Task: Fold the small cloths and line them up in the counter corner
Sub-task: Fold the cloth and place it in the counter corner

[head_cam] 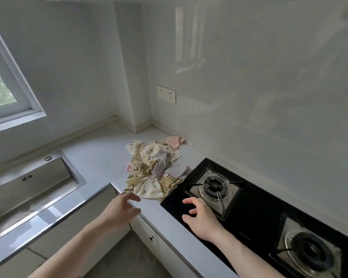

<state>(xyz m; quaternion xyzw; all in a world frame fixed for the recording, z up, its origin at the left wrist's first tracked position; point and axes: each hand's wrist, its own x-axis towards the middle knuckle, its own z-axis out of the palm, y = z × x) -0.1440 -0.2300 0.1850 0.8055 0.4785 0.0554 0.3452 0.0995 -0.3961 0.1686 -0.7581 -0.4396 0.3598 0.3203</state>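
Left hand (122,206): fingers loosely spread, holding nothing, above the counter's front edge, just short of the cloths.
Right hand (201,217): fingers spread and slightly bent, empty, over the near-left corner of the hob.
Small cloths (156,169): unfolded, heaped in a loose pile of checked, dotted, pink and grey pieces, between sink and hob, one edge lapping onto the hob.
Counter (100,155): white, corner beyond the pile.
Hob (255,209): black, two burners, right of the pile.
Sink (28,187): steel, left.
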